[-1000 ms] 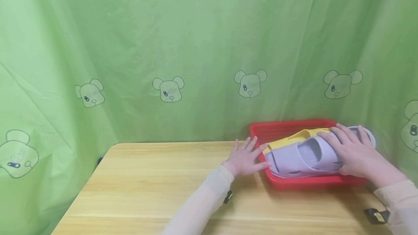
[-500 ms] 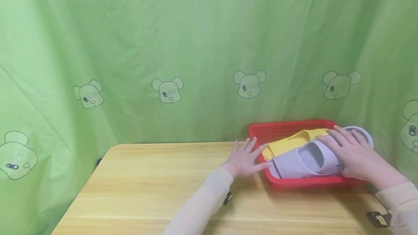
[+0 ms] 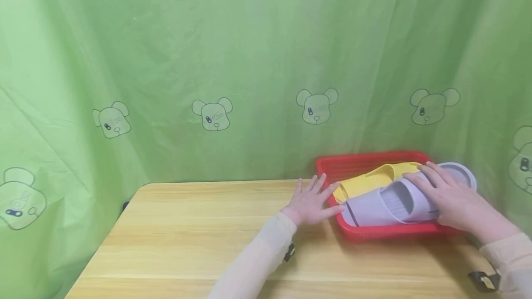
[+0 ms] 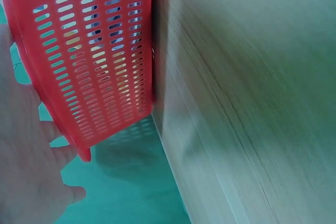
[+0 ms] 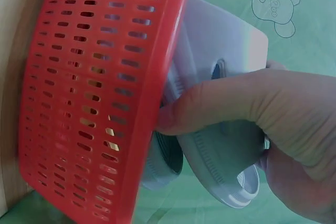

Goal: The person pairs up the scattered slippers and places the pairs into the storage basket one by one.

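Observation:
A red plastic basket (image 3: 399, 233) with slotted walls stands at the right of the table. Inside, a yellow slipper (image 3: 360, 184) lies behind a lavender slipper (image 3: 370, 210), whose heel end rises over the basket's right side. My right hand (image 3: 456, 197) grips the lavender slipper near its heel; the right wrist view shows the thumb (image 5: 197, 106) along its side, close to the rim. At the basket's left end my left hand (image 3: 309, 201) has its fingers spread, with fingertips right at the rim. In the left wrist view the slotted wall (image 4: 94, 61) stands beside that hand.
The basket rests on a wood-grain table (image 3: 187, 239), near its back edge. A green curtain (image 3: 257, 59) printed with bear heads hangs close behind. Black straps (image 3: 484, 281) show at the wrists.
The lavender slipper has sunk slightly toward the basket's near rim, showing more of the yellow slipper. The right hand still holds it; the left hand has stayed in place.

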{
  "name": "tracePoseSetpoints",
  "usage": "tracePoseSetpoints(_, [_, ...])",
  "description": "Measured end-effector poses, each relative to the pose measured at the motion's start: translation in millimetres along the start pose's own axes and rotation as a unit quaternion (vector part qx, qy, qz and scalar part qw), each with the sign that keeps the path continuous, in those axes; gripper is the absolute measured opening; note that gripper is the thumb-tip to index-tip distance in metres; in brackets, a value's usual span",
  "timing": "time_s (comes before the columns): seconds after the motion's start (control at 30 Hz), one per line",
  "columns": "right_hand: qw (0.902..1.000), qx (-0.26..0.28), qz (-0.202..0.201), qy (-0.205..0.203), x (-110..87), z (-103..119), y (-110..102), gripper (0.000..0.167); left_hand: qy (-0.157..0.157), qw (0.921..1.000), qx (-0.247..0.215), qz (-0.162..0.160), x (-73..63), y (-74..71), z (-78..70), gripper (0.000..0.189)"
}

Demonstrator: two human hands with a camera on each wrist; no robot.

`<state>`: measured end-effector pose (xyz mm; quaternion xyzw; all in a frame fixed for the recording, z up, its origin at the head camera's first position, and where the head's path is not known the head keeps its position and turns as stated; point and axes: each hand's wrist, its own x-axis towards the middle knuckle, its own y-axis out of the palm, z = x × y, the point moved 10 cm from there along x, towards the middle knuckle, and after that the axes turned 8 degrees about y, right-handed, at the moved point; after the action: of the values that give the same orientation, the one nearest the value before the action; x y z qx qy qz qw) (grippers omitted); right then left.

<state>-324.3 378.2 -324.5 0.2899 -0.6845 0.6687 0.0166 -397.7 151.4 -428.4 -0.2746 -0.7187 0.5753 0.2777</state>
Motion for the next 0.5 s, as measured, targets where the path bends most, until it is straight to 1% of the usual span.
tracePoseSetpoints(0.1, [0.9999,0.004,0.003,0.009,-1.0,-0.3,0.3,0.125,0.0,1.0,-0.001,-0.003,0.0,-1.0,0.3,0.072])
tracePoseSetpoints(0.27, [0.9997,0.021,-0.003,0.008,-1.2,3.3,0.8,0.125,-0.001,1.0,0.007,-0.004,0.6,0.2,0.9,0.072])
tracePoseSetpoints(0.5, [0.9989,0.046,-0.01,0.0,1.8,3.3,0.1,0.116,-0.001,1.0,0.005,-0.008,1.0,1.7,0.6,0.071])
